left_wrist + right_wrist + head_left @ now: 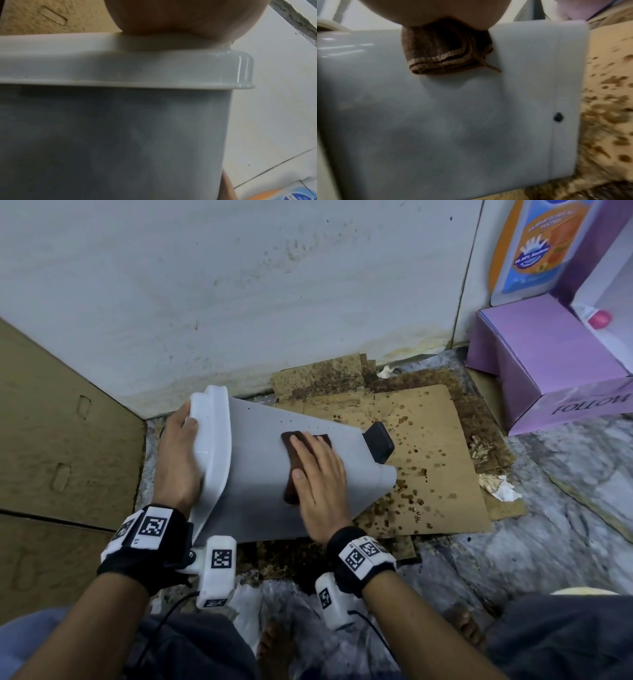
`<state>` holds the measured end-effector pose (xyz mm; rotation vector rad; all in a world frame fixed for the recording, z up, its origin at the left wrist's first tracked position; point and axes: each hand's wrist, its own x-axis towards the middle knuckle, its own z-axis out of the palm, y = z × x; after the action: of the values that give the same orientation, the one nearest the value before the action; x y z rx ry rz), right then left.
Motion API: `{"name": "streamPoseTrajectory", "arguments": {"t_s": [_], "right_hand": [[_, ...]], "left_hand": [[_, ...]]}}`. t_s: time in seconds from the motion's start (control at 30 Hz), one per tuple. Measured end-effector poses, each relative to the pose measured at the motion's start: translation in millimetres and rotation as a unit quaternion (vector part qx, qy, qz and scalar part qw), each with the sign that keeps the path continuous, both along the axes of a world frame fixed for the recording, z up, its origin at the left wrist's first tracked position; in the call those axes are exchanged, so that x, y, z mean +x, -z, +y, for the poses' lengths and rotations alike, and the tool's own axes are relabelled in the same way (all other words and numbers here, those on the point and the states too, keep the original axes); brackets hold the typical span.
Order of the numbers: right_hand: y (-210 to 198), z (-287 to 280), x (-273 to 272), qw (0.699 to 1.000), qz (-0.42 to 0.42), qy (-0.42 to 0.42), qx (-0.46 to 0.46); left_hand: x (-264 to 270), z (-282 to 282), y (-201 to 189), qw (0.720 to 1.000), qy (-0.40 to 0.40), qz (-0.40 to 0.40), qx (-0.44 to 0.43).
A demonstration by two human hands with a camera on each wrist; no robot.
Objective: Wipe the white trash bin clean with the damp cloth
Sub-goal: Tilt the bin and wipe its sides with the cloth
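Note:
The white trash bin [260, 460] lies tipped on its side over stained cardboard, its lid end to the left and its black pedal [378, 441] at the right. My left hand [178, 453] rests flat against the lid [120, 65], steadying it. With straight fingers my right hand [318, 474] presses a folded brown cloth [293, 470] onto the bin's upper side. The right wrist view shows the cloth [443, 54] bunched under my palm on the bin wall [453, 121]. Small dark specks dot the bin near the far edge.
Stained cardboard [428, 460] covers the floor under the bin. A white tiled wall [239, 302] stands behind, a cardboard panel [51, 440] at the left. A purple box [548, 364] and a cleaner bottle [534, 244] sit at the right. Crumpled tissues [496, 486] lie on the marble floor.

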<state>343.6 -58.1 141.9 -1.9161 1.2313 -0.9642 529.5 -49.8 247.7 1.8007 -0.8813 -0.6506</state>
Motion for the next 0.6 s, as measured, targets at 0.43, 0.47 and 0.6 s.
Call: {"name": "streamPoseTrajectory", "arguments": {"t_s": [0.43, 0.47, 0.6], "right_hand": [[21.6, -13.9, -31.0, 0.994, -0.020, 0.035, 0.098], [12.7, -10.5, -26.5, 0.996, -0.020, 0.014, 0.084], [-28.6, 4.5, -5.4, 0.997, -0.018, -0.063, 0.046]], "left_hand": [[-1.9, 6.8, -8.9, 0.999, 0.004, 0.032, 0.028], [-3.6, 6.6, -12.0, 0.999, 0.011, 0.029, 0.034], [-3.2, 6.5, -17.9, 0.999, 0.015, 0.021, 0.047]]}}
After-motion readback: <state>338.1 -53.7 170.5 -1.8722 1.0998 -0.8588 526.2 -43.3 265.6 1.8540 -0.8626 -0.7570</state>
